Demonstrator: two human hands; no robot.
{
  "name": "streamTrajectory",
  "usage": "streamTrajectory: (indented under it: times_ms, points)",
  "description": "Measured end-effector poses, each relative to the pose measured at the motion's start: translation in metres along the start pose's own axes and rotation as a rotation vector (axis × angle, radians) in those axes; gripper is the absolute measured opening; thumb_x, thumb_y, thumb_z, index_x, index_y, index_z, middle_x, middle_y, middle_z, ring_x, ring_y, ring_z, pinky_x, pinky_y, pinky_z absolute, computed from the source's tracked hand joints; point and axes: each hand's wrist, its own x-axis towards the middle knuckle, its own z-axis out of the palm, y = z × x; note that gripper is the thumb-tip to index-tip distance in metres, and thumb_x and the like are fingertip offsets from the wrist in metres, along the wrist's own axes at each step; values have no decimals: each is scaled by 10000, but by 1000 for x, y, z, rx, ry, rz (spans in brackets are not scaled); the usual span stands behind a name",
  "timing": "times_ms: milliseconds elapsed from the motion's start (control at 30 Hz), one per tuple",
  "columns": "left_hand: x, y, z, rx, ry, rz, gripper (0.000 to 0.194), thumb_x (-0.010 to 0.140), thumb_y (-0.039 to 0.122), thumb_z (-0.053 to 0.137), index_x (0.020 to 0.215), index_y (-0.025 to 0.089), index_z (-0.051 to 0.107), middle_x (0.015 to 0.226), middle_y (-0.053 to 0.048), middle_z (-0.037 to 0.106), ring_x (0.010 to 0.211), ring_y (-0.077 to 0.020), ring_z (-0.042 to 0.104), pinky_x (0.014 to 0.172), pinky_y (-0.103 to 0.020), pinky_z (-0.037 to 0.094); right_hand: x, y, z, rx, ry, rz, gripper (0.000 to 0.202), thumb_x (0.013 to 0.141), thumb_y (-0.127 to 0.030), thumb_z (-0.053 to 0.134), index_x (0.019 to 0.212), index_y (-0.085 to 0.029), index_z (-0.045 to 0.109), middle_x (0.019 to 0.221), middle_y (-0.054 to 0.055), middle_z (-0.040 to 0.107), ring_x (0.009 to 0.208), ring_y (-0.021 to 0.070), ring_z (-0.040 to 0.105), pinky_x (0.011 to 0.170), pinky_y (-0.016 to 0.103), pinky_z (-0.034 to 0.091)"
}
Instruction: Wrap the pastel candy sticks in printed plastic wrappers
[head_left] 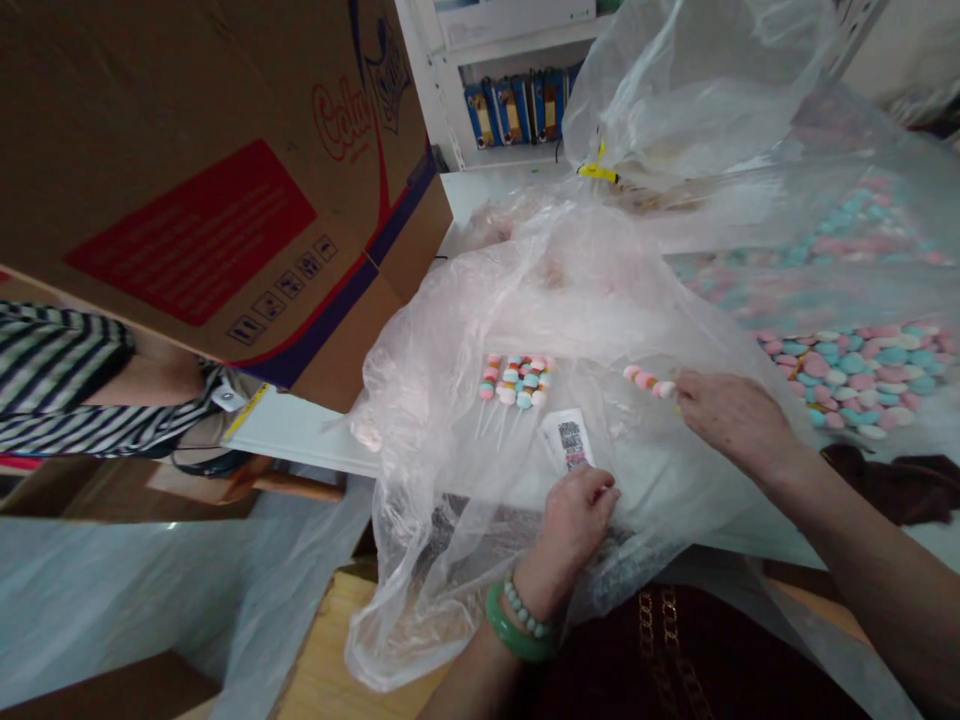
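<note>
We read "Cola" in red on the tall cardboard box (pixel 187 90) at upper left, beside a blue logo we cannot make out; its red panel (pixel 195 230) carries print too fine to read, above a row of handling symbols; at centre, the small white cards (pixel 571 438) bear a dark printed block and a touch of pink, illegible to us; our left hand (pixel 577 515) has its fingers bunched at the cards' lower edge, though we cannot tell what they grip; our right hand (pixel 727 415), well apart from it, pinches a stick of pastel pieces (pixel 643 382) right of centre; finished-looking skewers (pixel 517 382) lie left of the cards on crumpled clear plastic (pixel 465 310), spread over a white table (pixel 315 437); loose pastel pieces (pixel 870 370) crowd the right; blue packs (pixel 514 112) line a white shelf (pixel 517 45) at top; a striped garment (pixel 60 370) shows at far left, above a glossy floor (pixel 172 580).
</note>
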Motion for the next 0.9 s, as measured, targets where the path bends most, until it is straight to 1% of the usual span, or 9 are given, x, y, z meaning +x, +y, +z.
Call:
streamTrajectory:
  times_ms: [133, 267, 333, 433, 567, 667, 767, 833, 900]
  points:
    - [5, 1, -3, 255, 233, -367, 301, 865, 452, 498, 965, 180, 579, 941, -91, 616, 868, -224, 594, 725, -304, 425, -25, 4, 26, -10, -143, 154, 301, 886, -290, 384, 763, -204, 645, 759, 65, 668, 709, 195, 611, 547, 261, 322]
    - [11, -4, 2, 358, 230, -465, 479, 799, 509, 581, 1081, 126, 529, 998, -143, 613, 887, -262, 607, 700, -312, 419, -44, 5, 63, 147, -151, 216, 283, 897, -294, 356, 843, -214, 622, 781, 51, 668, 701, 182, 603, 552, 251, 330]
    - [14, -11, 2, 293, 215, -506, 455, 792, 508, 589, 1058, 141, 544, 939, -125, 638, 837, -250, 622, 649, -294, 399, -49, 8, 71, 281, -82, 244, 279, 901, -326, 342, 868, -223, 599, 791, 36, 662, 717, 181, 600, 577, 250, 357]
    - [17, -24, -2, 139, 233, -600, 322, 786, 493, 592, 906, 195, 588, 796, -67, 659, 727, -214, 620, 568, -268, 336, -54, 9, 73, 275, -59, 251, 291, 897, -343, 330, 868, -226, 595, 776, 47, 649, 721, 205, 593, 592, 273, 354]
    - [14, -34, -10, 37, 284, -598, 238, 823, 431, 540, 746, 218, 611, 701, -32, 653, 651, -173, 590, 534, -261, 281, -58, 8, 73, 354, -53, 254, 261, 875, -339, 362, 819, -226, 590, 715, 39, 609, 669, 201, 566, 590, 286, 347]
    - [8, -34, -21, 85, 322, -582, 329, 860, 460, 465, 746, 226, 666, 753, -58, 675, 675, -184, 593, 547, -272, 286, -60, 7, 73, 770, -42, 304, 205, 836, -363, 438, 741, -215, 544, 605, -13, 525, 536, 144, 496, 528, 257, 357]
    - [4, -28, -35, 51, 440, -511, 323, 873, 425, 453, 846, 236, 713, 897, -70, 687, 753, -187, 598, 599, -274, 331, -61, 0, 68, 1197, -63, 365, 227, 783, -402, 537, 687, -201, 498, 529, -55, 434, 421, 89, 375, 410, 213, 269]
    - [5, -22, -43, -162, 517, -420, 284, 861, 375, 479, 904, 225, 717, 916, -58, 681, 771, -166, 588, 630, -256, 364, -61, -8, 64, 1378, -75, 379, 254, 734, -400, 618, 673, -190, 489, 515, -70, 406, 396, 60, 315, 375, 194, 192]
    - [9, -16, -47, -513, 514, -399, 286, 835, 379, 511, 891, 181, 711, 778, -40, 658, 655, -130, 551, 578, -231, 370, -59, -18, 59, 1510, -96, 368, 279, 695, -382, 674, 661, -182, 483, 510, -81, 387, 384, 38, 268, 361, 186, 144]
